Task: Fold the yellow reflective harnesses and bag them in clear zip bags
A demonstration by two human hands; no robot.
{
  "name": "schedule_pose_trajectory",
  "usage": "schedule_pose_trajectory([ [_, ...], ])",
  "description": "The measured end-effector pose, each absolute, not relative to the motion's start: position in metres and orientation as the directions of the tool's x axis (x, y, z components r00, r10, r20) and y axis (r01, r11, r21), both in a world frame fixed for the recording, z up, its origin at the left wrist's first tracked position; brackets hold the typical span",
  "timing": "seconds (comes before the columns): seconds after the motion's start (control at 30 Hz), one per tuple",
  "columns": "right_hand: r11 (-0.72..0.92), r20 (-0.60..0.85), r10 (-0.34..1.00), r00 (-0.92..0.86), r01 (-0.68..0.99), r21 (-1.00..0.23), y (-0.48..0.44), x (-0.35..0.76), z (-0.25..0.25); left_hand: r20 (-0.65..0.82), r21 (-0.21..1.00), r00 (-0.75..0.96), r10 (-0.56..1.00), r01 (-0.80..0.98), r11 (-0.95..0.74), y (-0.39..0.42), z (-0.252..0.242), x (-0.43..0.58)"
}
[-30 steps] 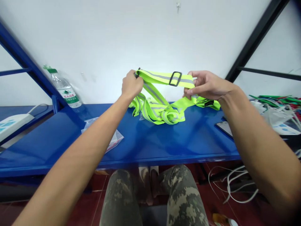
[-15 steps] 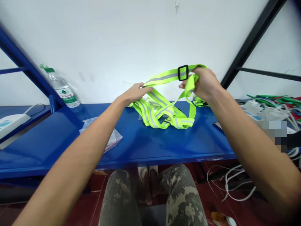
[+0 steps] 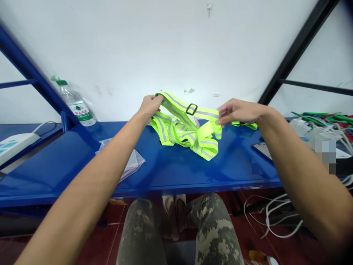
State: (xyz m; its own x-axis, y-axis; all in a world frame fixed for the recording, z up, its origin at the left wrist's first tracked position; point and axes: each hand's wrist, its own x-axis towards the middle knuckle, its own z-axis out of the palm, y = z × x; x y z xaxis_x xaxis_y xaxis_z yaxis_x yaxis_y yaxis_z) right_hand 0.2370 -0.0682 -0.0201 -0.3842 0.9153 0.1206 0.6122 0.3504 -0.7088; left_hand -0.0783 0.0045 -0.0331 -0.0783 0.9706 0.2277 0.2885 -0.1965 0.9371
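Observation:
A neon yellow-green reflective strap (image 3: pixel 179 131) with grey stripes lies bunched on the blue table (image 3: pixel 171 173), part of it lifted between my hands. My left hand (image 3: pixel 150 106) is closed around a raised fold at the left. At the right, my right hand (image 3: pixel 234 112) pinches the band between thumb and fingers. A black slide buckle (image 3: pixel 191 109) sits on the raised stretch, nearer my right hand. Loose loops hang down onto the tabletop below. Behind my right hand, more neon strap (image 3: pixel 246 125) lies by the wall.
Clear plastic zip bags (image 3: pixel 132 165) lie left of the strap, partly under my left forearm. A water bottle (image 3: pixel 79 108) leans against the wall. A phone (image 3: pixel 263 151) rests near my right forearm. Tangled cables and green cords (image 3: pixel 328 119) pile up far right. A white power strip (image 3: pixel 16 147) is far left.
My right hand has come down and slightly left, lowering the strap and its buckle. My left hand has shifted a little left. The loops on the table have bunched differently.

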Motion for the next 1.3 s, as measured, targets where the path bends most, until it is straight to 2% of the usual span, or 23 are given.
schedule_pose_trajectory([
  [0.07,0.323,0.155,0.945,-0.289,0.735,-0.596,-0.057,0.236,-0.026,0.266,0.908,0.002,0.964,0.335,-0.251,0.002,-0.037,-0.077],
  [0.13,0.338,0.248,0.938,-0.240,0.790,-0.512,-0.048,0.228,-0.032,0.296,0.862,0.150,0.943,0.382,-0.332,-0.002,-0.041,-0.074],
  [0.2,0.423,0.331,0.900,-0.285,0.757,-0.497,-0.047,0.213,-0.037,0.323,0.795,0.308,0.895,0.425,-0.433,-0.005,-0.045,-0.067],
  [0.3,0.583,0.409,0.812,-0.417,0.620,-0.525,-0.053,0.182,-0.042,0.344,0.675,0.490,0.801,0.464,-0.574,-0.010,-0.051,-0.053],
  [0.37,0.634,0.451,0.772,-0.448,0.588,-0.502,-0.056,0.166,-0.044,0.349,0.613,0.553,0.756,0.475,-0.631,-0.013,-0.055,-0.043],
  [0.5,0.638,0.457,0.764,-0.455,0.638,-0.432,-0.050,0.157,-0.049,0.367,0.519,0.578,0.729,0.523,-0.676,-0.018,-0.062,-0.033],
  [0.57,0.622,0.432,0.778,-0.457,0.659,-0.423,-0.045,0.162,-0.052,0.342,0.554,0.590,0.731,0.502,-0.664,-0.021,-0.065,-0.032],
  [0.63,0.595,0.437,0.794,-0.422,0.686,-0.419,-0.042,0.167,-0.057,0.303,0.664,0.577,0.759,0.443,-0.602,-0.023,-0.065,-0.034],
  [0.73,0.558,0.521,0.792,-0.318,0.722,-0.409,-0.042,0.171,-0.066,0.237,0.841,0.543,0.805,0.300,-0.450,-0.026,-0.064,-0.036],
  [0.83,0.569,0.595,0.753,-0.281,0.733,-0.373,-0.044,0.169,-0.074,0.187,0.933,0.523,0.831,0.170,-0.317,-0.028,-0.063,-0.036],
  [0.93,0.574,0.624,0.722,-0.300,0.763,-0.297,-0.048,0.166,-0.077,0.192,0.949,0.514,0.836,0.119,-0.291,-0.029,-0.063,-0.036],
  [1.07,0.553,0.620,0.712,-0.330,0.807,-0.207,-0.052,0.163,-0.080,0.192,0.916,0.522,0.831,0.209,-0.343,-0.030,-0.063,-0.038],
  [1.3,0.516,0.626,0.709,-0.324,0.843,-0.149,-0.052,0.160,-0.088,0.268,0.836,0.553,0.789,0.273,-0.475,-0.032,-0.069,-0.039],
])
